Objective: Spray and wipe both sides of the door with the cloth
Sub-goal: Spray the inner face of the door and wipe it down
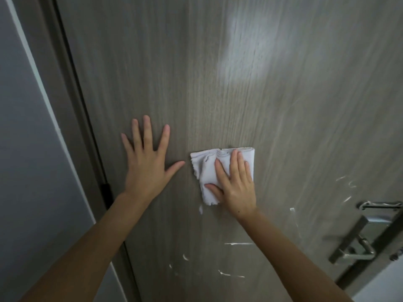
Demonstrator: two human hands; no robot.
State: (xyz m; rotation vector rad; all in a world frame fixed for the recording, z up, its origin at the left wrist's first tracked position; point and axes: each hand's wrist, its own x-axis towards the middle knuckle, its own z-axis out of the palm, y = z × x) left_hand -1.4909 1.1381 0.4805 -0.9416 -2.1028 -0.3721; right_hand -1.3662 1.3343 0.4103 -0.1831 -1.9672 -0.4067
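Note:
A grey-brown wood-grain door (pixel 239 83) fills most of the view. My right hand (pixel 235 184) lies flat with straight fingers on a folded white cloth (pixel 206 171) and presses it against the door's middle. My left hand (pixel 146 164) rests flat on the bare door to the left of the cloth, fingers spread. White streaks of foam (pixel 231 274) mark the door below and to the right of the cloth. No spray bottle is in view.
A metal lever handle (pixel 357 240) with its lock plate sits at the door's right edge. The door frame (pixel 72 105) and a dark hinge (pixel 108 192) run down the left, beside a grey wall (pixel 28 149).

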